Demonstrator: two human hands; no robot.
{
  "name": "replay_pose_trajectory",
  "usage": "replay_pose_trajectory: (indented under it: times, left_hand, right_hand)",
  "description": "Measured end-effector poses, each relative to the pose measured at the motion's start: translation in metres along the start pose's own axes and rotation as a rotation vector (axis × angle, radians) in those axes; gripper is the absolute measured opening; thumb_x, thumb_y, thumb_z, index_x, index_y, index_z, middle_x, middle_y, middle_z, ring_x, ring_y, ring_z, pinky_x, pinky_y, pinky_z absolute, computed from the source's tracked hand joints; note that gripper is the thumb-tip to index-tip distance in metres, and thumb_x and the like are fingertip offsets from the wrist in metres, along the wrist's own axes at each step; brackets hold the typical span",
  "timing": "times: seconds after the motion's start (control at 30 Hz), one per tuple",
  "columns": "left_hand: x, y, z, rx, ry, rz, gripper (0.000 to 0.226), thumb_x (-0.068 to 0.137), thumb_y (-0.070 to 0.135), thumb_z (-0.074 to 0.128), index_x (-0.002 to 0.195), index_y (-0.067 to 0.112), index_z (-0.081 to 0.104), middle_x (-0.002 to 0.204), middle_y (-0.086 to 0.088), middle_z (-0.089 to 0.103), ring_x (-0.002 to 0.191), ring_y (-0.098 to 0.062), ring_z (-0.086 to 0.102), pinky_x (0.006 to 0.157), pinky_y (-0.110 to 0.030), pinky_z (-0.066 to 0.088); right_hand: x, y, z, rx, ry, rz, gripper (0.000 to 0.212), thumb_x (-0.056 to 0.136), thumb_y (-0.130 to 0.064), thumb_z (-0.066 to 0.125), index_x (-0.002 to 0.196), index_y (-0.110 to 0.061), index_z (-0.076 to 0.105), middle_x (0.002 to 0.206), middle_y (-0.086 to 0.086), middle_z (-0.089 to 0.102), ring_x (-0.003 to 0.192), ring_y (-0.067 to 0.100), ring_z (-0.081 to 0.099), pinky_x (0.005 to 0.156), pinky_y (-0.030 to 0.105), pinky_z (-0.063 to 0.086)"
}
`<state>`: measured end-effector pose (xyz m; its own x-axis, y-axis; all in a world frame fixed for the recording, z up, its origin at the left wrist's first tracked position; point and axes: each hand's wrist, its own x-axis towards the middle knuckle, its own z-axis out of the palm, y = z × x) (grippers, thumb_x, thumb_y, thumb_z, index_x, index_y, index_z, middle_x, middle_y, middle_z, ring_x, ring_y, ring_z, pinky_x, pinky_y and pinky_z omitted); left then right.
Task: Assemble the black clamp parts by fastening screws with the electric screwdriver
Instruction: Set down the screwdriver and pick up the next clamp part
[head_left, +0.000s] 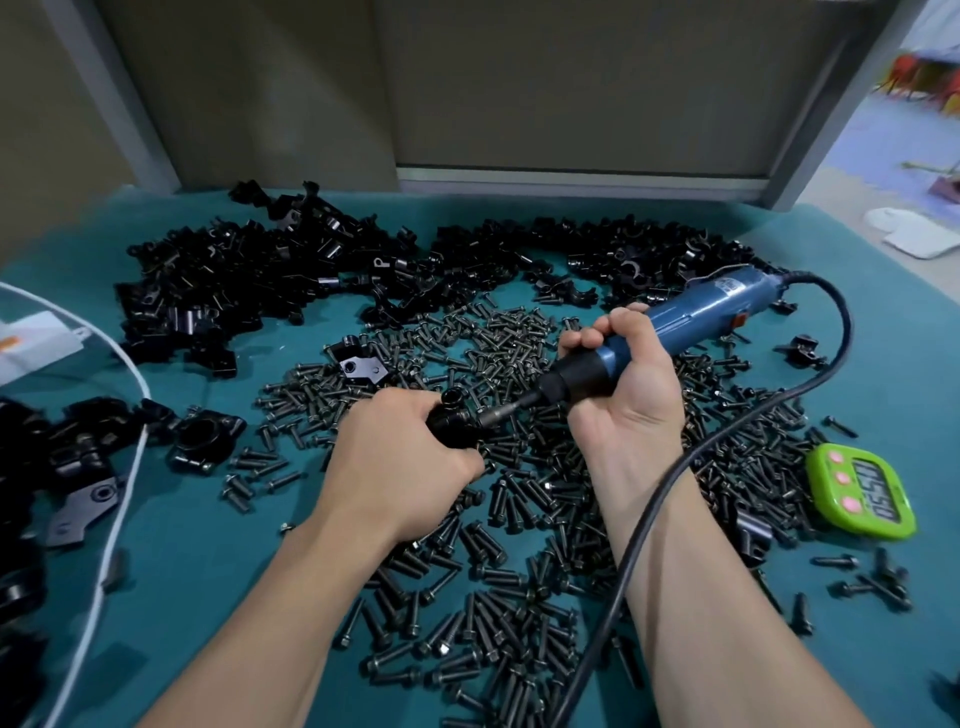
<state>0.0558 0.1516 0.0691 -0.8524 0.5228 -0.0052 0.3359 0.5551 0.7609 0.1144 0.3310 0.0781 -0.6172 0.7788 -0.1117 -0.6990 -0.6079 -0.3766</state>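
Teal cloth covers the table (197, 545), and grey wall panels stand behind it. At the far left lies a white box with an orange mark; its writing is too blurry to read. One thin white cable (119, 499) runs down the left side, past a heap of black clamp parts (31, 467) at the table's edge. Two bigger heaps (234, 291) of the same black parts stretch along the back, far too many to count. One round black clamp (205, 434) sits alone on the cloth near the left heap. Little dark screws (519, 519) are spread all over the middle, far too many to count. The left hand (400, 452) is curled tight around one black clamp piece (454, 418), just above the screws. The metal tip of the one blue electric screwdriver (691, 317) points into that piece. The right hand (623, 384) is wrapped around the screwdriver's front end, fingers closed on it. One black cord (727, 431) loops from the screwdriver's back end and comes down past the right arm. Further right lies one green timer (860, 493) with three pink buttons, and its numbers look like 05 50. At the far right edge you can see a pale floor with something red on it, well apart from the table.
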Motion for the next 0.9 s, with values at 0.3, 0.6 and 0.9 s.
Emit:
replay_pose_trajectory:
  times: [0.3,0.6,0.9]
  left_hand:
    - [0.001,-0.0019,0.0033,0.009,0.018,0.005,0.024,0.068,0.021,0.085,0.062,0.018,0.062,0.058,0.008,0.067,0.038,-0.009,0.054,0.032,-0.022,0.036]
    - [0.001,-0.002,0.0049,0.013,0.034,-0.013,0.025,0.067,0.022,0.086,0.062,0.017,0.062,0.052,0.0,0.063,0.036,-0.008,0.051,0.032,-0.022,0.036]
    - [0.0004,0.0009,0.0057,0.015,0.04,-0.023,0.028,0.068,0.021,0.085,0.059,0.019,0.058,0.047,0.004,0.058,0.033,-0.007,0.048,0.031,-0.021,0.033]
  right_hand:
    - [-0.0002,0.001,-0.0005,-0.001,-0.03,-0.009,0.026,0.095,0.009,0.052,0.095,-0.017,0.055,0.065,0.002,0.054,0.05,0.013,0.049,0.055,0.028,0.051]
    - [-0.0008,0.0012,-0.0013,0.007,-0.039,0.01,0.027,0.095,0.009,0.051,0.096,-0.018,0.056,0.066,0.002,0.054,0.051,0.013,0.049,0.056,0.028,0.051]
    - [-0.0019,0.0014,-0.0005,0.022,-0.047,0.018,0.028,0.096,0.009,0.05,0.095,-0.018,0.056,0.065,0.002,0.054,0.049,0.013,0.05,0.055,0.028,0.052]
